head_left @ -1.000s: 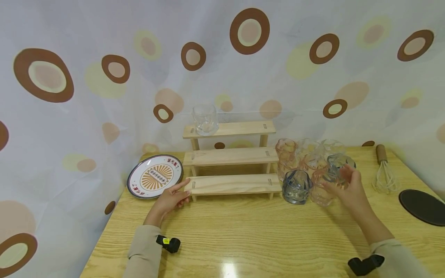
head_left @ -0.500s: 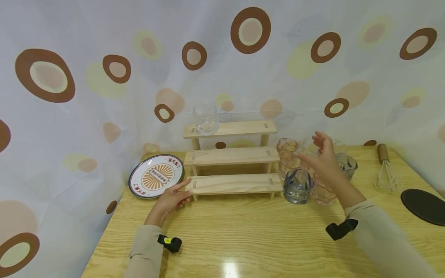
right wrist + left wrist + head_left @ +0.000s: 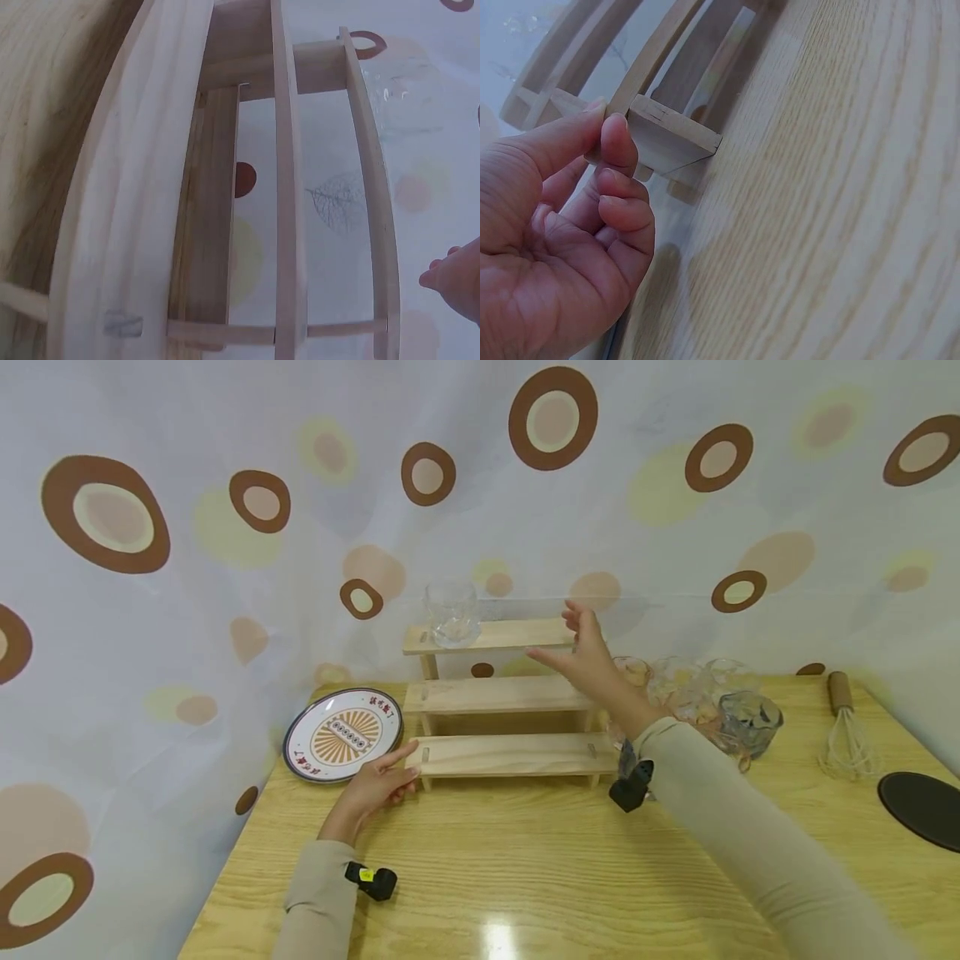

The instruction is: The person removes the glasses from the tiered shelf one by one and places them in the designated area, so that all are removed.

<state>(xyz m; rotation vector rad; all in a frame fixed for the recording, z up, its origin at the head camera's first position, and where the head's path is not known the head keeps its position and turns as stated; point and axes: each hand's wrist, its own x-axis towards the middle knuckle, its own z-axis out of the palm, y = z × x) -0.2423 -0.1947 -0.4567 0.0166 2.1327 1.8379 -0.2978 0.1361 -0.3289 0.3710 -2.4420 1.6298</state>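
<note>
A three-tier wooden display rack (image 3: 502, 754) stands on the table against the patterned backdrop. My left hand (image 3: 378, 785) pinches the left end of its lowest shelf between thumb and fingers, seen closely in the left wrist view (image 3: 570, 225). One clear glass (image 3: 453, 617) stands on the left of the top shelf. My right hand (image 3: 588, 656) reaches over the rack's right side, thumb and fingers spread apart, near the right end of the top shelf. No object shows between them. In the right wrist view only some fingertips (image 3: 454, 277) appear, beside the top shelf.
Several clear, pink and blue glasses stand grouped right of the rack, partly behind my right arm, including a blue glass (image 3: 750, 722). Further right are a whisk (image 3: 843, 727) and a black round mat (image 3: 922, 808). A decorated plate (image 3: 345, 735) leans at the left.
My right hand has moved left and up from the group of glasses to the top shelf's right end. My left hand keeps its hold on the rack. The view has shifted slightly.
</note>
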